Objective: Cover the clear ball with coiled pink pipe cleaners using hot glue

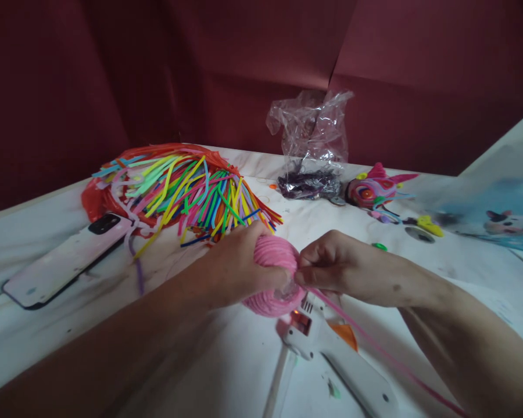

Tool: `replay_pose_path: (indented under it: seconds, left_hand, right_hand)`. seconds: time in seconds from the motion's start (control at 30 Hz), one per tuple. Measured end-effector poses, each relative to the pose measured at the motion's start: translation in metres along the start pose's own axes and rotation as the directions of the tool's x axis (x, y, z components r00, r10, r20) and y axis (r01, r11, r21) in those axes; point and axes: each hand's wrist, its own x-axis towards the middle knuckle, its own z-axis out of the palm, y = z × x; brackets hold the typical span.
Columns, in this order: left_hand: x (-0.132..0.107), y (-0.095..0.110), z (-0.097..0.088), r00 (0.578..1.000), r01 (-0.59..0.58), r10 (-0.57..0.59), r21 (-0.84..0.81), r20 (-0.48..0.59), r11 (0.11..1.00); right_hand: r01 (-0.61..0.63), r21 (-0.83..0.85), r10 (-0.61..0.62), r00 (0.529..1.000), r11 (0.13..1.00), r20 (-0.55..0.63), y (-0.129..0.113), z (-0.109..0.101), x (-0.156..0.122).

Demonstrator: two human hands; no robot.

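Observation:
A ball wrapped in rows of pink pipe cleaner [275,251] sits in the middle, held up over the table. My left hand [239,264] is wrapped round its left side, with the thumb across the front on a pale, shiny patch. At the ball's right edge, my right hand [326,264] pinches the pink pipe cleaner strand [375,342], whose loose length trails toward the lower right. Just below the ball lies a white hot glue gun [353,363] with a small orange light lit.
Many coloured pipe cleaners [192,197] lie on red plastic at the left back, beside a phone [70,261]. A clear bag [314,145] with dark contents stands behind. A pink crafted figure [370,190] and yellow pieces [429,225] lie right, near a blue printed sheet [505,203].

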Motion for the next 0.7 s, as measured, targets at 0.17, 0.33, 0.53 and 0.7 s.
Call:
replay_pose_path:
  seconds: [0.17, 0.33, 0.53, 0.7]
  left_hand:
    - [0.0001, -0.0029, 0.0009, 1.000, -0.025, 0.025, -0.023, 0.000, 0.999]
    - [0.0020, -0.0062, 0.0028, 0.999, -0.008, 0.006, -0.071, -0.035, 0.997]
    - [0.0038, -0.0084, 0.0022, 1.000, 0.003, -0.001, -0.100, 0.016, 0.995]
    - [0.0042, -0.0076, -0.0004, 0.999, -0.013, 0.017, -0.101, 0.042, 0.995]
  right_hand:
    - [0.023, -0.011, -0.023, 1.000, 1.000, -0.009, -0.0005, -0.0014, 0.0013]
    - [0.013, -0.044, -0.013, 1.000, 0.999, -0.008, -0.0020, -0.0018, 0.0005]
    - [0.009, -0.074, -0.009, 1.000, 0.997, 0.011, -0.0022, -0.0011, 0.0000]
    - [0.008, -0.091, -0.006, 1.000, 0.996, 0.016, -0.0016, -0.0011, -0.0002]
